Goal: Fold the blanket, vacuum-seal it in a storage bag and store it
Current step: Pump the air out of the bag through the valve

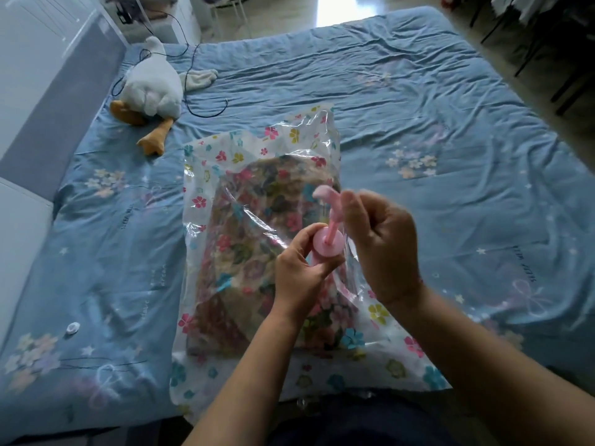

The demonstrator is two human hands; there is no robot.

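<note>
1. The left hand (306, 265) grips the pink pump (326, 247) just under its round collar and holds it upright on the storage bag (206, 188); the valve beneath is hidden.
2. The right hand (383, 246), blurred, seems curled round the raised pump handle (323, 192).
3. The folded blanket (257, 239) lies inside the bag on the bed (450, 140). The film looks loose, so air likely remains.
4. A crooked stroke could tip the nozzle off the valve and let air back in.
5. A small white cap (72, 327) lies well apart to the left. If it is the valve's, a slow reach could cost vacuum.
6. The bag's far end is crumpled, and I cannot tell whether it is sealed.
</note>
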